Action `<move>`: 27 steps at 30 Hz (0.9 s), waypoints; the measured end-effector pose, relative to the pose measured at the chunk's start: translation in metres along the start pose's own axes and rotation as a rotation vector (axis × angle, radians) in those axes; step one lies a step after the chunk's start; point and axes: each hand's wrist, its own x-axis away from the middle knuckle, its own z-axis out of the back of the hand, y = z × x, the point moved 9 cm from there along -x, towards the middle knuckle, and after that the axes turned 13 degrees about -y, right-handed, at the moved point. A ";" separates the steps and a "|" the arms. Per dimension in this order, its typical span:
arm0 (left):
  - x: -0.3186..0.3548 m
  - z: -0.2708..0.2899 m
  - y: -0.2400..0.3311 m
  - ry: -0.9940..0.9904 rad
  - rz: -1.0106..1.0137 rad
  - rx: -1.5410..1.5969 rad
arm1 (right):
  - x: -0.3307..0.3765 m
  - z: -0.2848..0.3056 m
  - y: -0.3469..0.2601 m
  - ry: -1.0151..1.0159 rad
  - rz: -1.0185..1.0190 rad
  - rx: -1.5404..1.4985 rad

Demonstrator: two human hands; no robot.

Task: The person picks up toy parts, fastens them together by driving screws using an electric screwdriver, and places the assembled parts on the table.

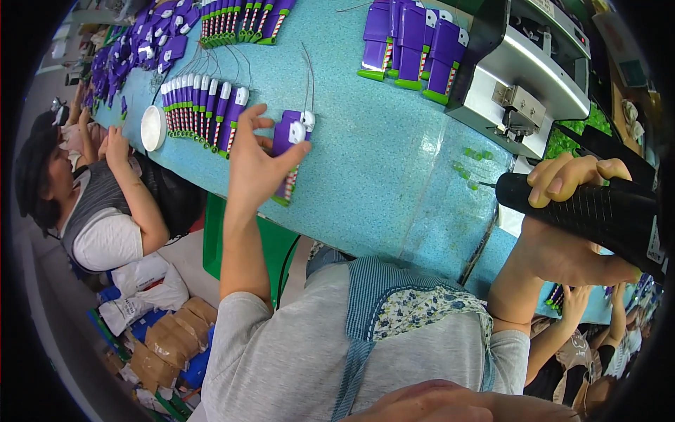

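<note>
My left hand (254, 158) has its fingers spread around two overlapping purple plastic pieces (283, 132), the thumb lying across them. These have white caps, green ends and thin wires; their lower part is slightly blurred. On the right, my right hand (562, 232) is wrapped round a black electric screwdriver (583, 211), whose thin bit points left over the table. Small green bits (472, 153) lie near its tip. Left of my left hand is a tight row of similar purple pieces (204, 109) with red-and-white striped strips.
A silver-and-black machine (527, 84) stands at the far right of the blue table (351, 190). More purple pieces (415, 46) lie beside it, others in a far-left pile (140, 53). A white round dish (153, 128) sits by the left edge. A co-worker (112, 204) sits left; others are lower right.
</note>
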 end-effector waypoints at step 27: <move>0.049 -0.208 0.122 -0.932 0.181 1.194 | 0.005 -0.019 -0.017 -0.250 0.105 0.064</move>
